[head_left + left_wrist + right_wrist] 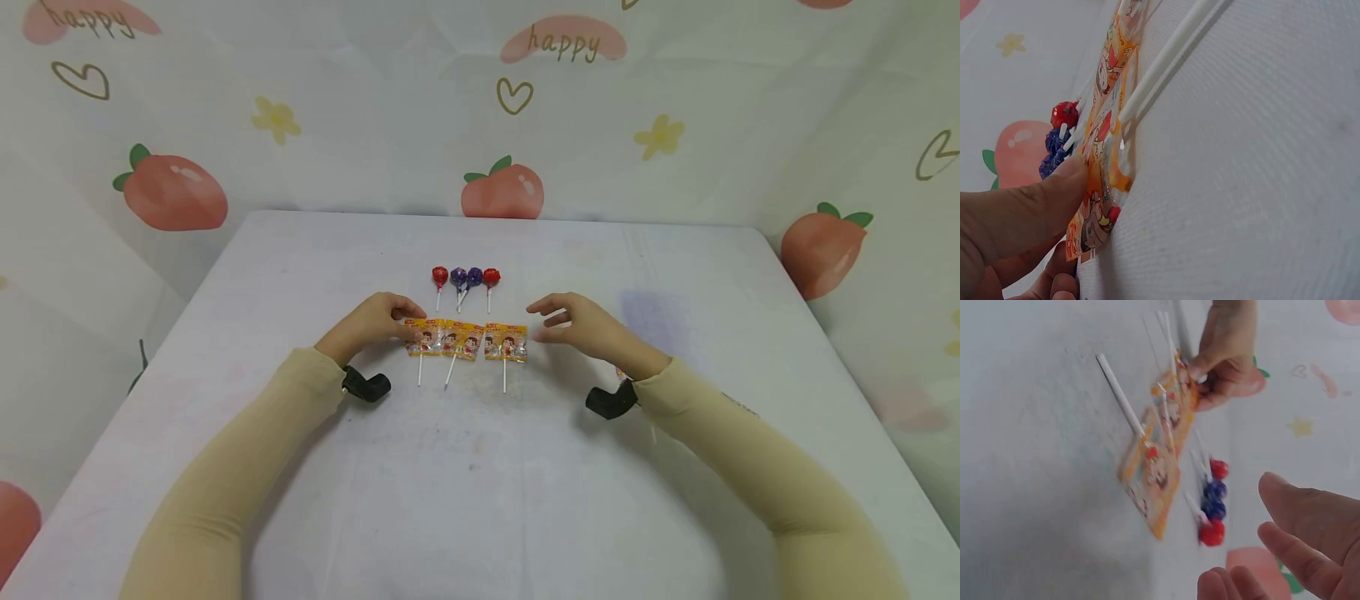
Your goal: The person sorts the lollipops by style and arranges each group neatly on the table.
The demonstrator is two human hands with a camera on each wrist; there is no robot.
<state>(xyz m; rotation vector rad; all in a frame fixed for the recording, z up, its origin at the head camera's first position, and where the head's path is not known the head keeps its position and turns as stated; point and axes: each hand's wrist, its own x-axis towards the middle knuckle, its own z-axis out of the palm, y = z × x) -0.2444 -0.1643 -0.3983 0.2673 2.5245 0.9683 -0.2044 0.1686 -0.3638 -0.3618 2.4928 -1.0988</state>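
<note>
Three flat lollipops in orange-and-clear wrappers lie side by side, white sticks toward me. My left hand (378,317) pinches the edge of the leftmost wrapped lollipop (429,342) between thumb and fingers; the left wrist view shows the thumb (1054,200) on its wrapper. Overlapping that one is the middle wrapped lollipop (461,341). A small gap separates it from the right wrapped lollipop (513,342). Just right of this last one, my right hand (581,323) hovers with fingers apart, holding nothing.
Behind the wrapped row stand out two red lollipops (440,275) (491,276) and two purple lollipops (459,276) (475,276), lying on the white tabletop (465,483). A colourful scrap (621,374) shows partly behind the right wrist. Black devices (367,385) (611,401) sit at both wrists.
</note>
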